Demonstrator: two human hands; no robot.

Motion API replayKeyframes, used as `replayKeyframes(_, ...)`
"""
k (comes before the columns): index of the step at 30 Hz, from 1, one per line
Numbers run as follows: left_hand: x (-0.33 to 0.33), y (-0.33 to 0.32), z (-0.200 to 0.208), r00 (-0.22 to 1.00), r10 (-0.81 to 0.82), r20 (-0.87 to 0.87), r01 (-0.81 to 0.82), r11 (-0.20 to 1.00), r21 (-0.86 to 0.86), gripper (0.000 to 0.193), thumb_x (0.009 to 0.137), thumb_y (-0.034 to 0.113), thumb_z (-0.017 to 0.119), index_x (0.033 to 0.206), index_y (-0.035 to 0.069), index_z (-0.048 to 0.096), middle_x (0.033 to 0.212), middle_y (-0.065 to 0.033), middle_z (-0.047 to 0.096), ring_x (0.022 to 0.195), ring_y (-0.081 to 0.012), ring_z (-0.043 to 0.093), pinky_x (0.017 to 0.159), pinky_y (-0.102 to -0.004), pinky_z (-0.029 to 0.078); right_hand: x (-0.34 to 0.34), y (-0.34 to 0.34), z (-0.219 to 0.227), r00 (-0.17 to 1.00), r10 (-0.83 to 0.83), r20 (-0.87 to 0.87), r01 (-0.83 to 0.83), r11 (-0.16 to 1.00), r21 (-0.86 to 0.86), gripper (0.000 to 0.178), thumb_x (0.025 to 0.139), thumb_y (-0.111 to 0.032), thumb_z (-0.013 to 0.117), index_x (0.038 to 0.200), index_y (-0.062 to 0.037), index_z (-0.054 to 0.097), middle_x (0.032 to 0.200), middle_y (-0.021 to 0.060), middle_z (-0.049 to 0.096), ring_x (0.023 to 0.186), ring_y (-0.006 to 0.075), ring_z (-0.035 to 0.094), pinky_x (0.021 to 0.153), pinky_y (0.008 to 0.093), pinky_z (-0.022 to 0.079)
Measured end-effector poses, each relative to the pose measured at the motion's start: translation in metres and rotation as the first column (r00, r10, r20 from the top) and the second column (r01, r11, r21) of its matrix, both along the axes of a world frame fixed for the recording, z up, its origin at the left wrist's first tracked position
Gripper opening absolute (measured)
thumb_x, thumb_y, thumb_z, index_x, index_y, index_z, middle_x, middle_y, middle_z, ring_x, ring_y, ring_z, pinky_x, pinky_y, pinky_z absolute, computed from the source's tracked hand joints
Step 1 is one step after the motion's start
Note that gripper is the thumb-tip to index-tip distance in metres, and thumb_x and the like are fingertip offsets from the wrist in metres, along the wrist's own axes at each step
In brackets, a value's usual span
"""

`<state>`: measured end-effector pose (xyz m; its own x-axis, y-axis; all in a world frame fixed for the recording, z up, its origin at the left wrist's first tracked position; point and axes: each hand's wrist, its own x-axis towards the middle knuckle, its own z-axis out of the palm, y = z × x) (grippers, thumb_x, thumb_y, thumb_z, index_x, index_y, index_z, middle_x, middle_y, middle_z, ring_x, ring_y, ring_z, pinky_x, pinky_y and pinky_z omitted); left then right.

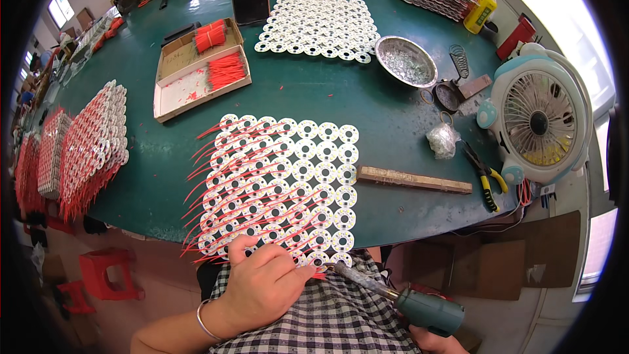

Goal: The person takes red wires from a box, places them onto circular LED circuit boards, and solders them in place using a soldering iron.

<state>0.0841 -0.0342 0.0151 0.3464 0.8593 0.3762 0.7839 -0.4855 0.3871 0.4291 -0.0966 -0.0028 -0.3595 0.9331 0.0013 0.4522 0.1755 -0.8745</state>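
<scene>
A panel of round white circuit boards [303, 170] overhangs the near edge of the green table. Thin red wires [252, 190] trail leftward from many of its discs. Over its lowest row, my left hand [262, 282] is closed in a pinch, with short red wire ends showing by the fingertips. My right hand [436, 341], partly cut off by the lower edge, grips a green-bodied soldering gun [429, 311]. The gun's metal barrel points left, its tip at the lowest row close to my left fingertips. Whether the tip touches a board cannot be made out.
A wooden bar [414, 180] lies against the panel's right side. Pliers [485, 177], a fan [540, 121] and a metal bowl [429, 80] stand further right. Beyond are a cardboard tray [167, 99] of red wires and another panel [316, 26]. Wired panels [95, 137] lean at left.
</scene>
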Motion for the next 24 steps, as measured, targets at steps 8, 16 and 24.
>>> replayKeyframes(8,0.0,-0.003,0.001,1.0,-0.004,-0.018,0.004,1.0,-0.021,0.016,0.076,0.016,0.079,0.091,0.015,0.075,0.078,0.0059,0.054,0.085,-0.0131,0.058,0.092,-0.0457,0.031,-0.006,-0.002,0.003,0.997,-0.079,-0.023,0.075,0.99,-0.12,0.04,0.087,-0.017,0.074,0.12,0.001,0.064,0.112,0.0172,0.069,0.103,0.0306,0.067,0.09,0.0416,0.052)
replayKeyframes(16,-0.005,0.002,-0.003,1.0,-0.001,-0.014,0.001,1.0,-0.012,0.025,0.066,0.014,0.082,0.089,0.019,0.075,0.08,0.0059,0.055,0.082,-0.0148,0.058,0.089,-0.0454,0.03,0.031,-0.021,-0.048,0.987,-0.049,-0.151,0.019,0.981,-0.191,0.053,0.094,-0.035,0.064,0.131,0.0017,0.055,0.1,0.0139,0.066,0.082,0.0232,0.064,0.078,0.0351,0.051)
replayKeyframes(24,-0.029,-0.006,0.028,0.997,-0.035,-0.063,0.026,0.99,-0.137,0.023,0.07,0.014,0.079,0.093,0.018,0.076,0.079,0.0059,0.057,0.083,-0.0154,0.057,0.087,-0.0397,0.035,-0.004,0.013,-0.025,0.81,-0.275,-0.518,0.054,0.915,-0.401,0.052,0.092,-0.024,0.071,0.134,-0.0001,0.054,0.125,0.01,0.062,0.094,0.0191,0.063,0.085,0.0333,0.051)
